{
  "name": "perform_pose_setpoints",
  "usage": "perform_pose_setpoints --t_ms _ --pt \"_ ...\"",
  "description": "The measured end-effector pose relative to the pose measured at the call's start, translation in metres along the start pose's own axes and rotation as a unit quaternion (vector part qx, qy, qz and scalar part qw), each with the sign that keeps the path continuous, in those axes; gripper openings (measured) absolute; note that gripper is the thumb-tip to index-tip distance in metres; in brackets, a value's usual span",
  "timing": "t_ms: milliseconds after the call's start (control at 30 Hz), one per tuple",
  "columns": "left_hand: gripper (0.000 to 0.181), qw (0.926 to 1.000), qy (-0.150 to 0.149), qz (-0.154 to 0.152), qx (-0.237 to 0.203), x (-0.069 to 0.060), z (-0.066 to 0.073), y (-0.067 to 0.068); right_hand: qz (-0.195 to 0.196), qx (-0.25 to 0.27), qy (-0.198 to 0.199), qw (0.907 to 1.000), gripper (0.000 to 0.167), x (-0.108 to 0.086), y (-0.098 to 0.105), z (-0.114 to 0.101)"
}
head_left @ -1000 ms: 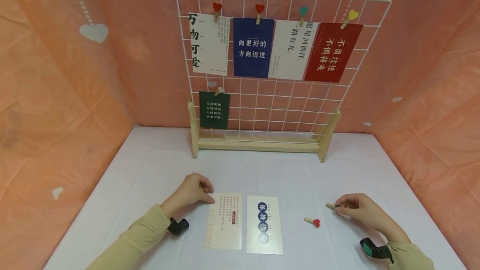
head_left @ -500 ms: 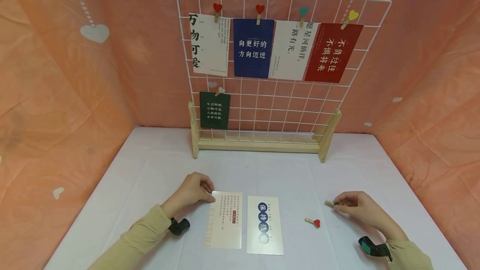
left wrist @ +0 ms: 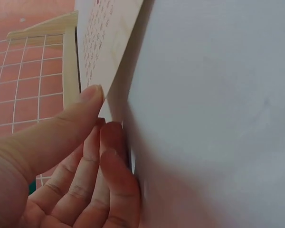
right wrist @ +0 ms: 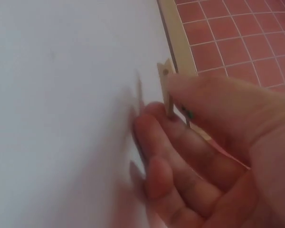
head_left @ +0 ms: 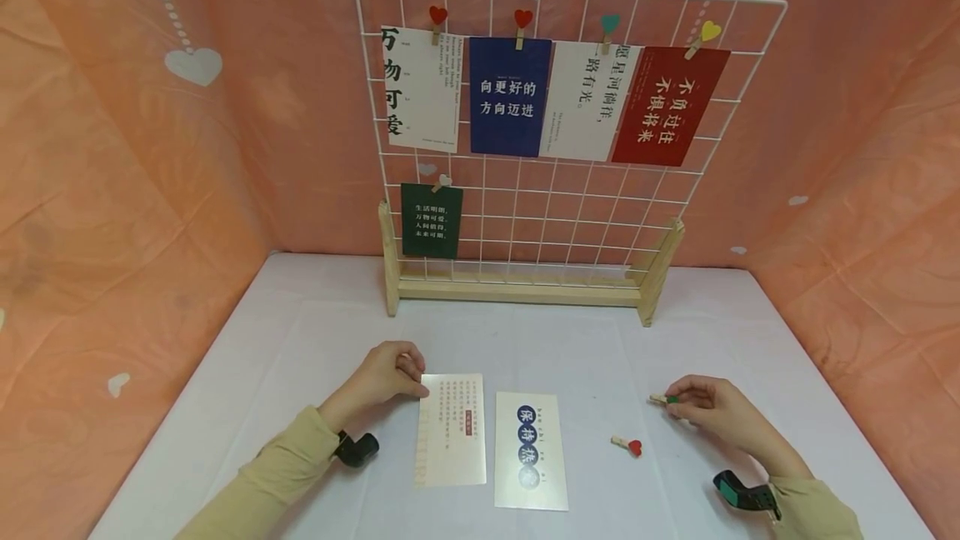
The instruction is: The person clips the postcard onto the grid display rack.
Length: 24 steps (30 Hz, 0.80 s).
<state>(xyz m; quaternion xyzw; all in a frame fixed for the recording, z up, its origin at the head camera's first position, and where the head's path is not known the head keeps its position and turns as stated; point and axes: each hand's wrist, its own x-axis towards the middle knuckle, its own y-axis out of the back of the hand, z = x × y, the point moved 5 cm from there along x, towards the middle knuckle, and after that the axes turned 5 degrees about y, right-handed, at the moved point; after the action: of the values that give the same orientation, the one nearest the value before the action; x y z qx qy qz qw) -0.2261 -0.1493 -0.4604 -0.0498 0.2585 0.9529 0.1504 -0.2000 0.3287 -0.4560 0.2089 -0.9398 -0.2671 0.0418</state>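
My left hand (head_left: 384,373) pinches the upper left corner of a cream postcard (head_left: 452,432) printed with small red text. In the left wrist view the thumb presses on the face of that postcard (left wrist: 111,42), and its edge stands off the white cloth. At the right, my right hand (head_left: 708,407) holds a small wooden clothespin (head_left: 658,399) with a green ornament between thumb and fingers; the clothespin (right wrist: 165,80) shows just above the cloth in the right wrist view. Between the hands lie a white postcard (head_left: 532,473) with blue circles and a clothespin with a red heart (head_left: 627,446).
Behind, a white wire grid (head_left: 570,207) stands on a wooden base (head_left: 517,290). Heart clothespins hold a row of cards along its top, including a blue card (head_left: 510,132) and a red card (head_left: 670,107). A green card (head_left: 432,240) hangs lower left.
The cream postcard has tilted up off the cloth and shifted slightly away from me with my left hand. My right hand has moved slightly forward, still holding the clothespin.
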Motion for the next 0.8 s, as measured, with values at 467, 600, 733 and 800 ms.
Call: perform_pose_setpoints --t_ms 467,600,733,800 --pt "0.025 0.9977 0.033 -0.020 -0.056 0.004 -0.003 0.003 0.009 -0.014 -0.004 0.9999 0.027 0.018 0.001 -0.001" --pt "0.027 0.9910 0.043 -0.033 -0.122 0.006 -0.004 0.003 0.025 0.004 -0.008 0.9997 0.029 0.022 0.001 -0.004" --pt "0.027 0.9873 0.043 -0.024 -0.151 0.007 -0.004 0.005 0.048 0.003 -0.019 0.9987 0.028 0.028 0.002 -0.007" --pt "0.028 0.9868 0.046 -0.014 -0.155 0.007 -0.004 0.006 0.056 0.010 -0.022 0.9982 0.029 0.031 0.001 -0.010"
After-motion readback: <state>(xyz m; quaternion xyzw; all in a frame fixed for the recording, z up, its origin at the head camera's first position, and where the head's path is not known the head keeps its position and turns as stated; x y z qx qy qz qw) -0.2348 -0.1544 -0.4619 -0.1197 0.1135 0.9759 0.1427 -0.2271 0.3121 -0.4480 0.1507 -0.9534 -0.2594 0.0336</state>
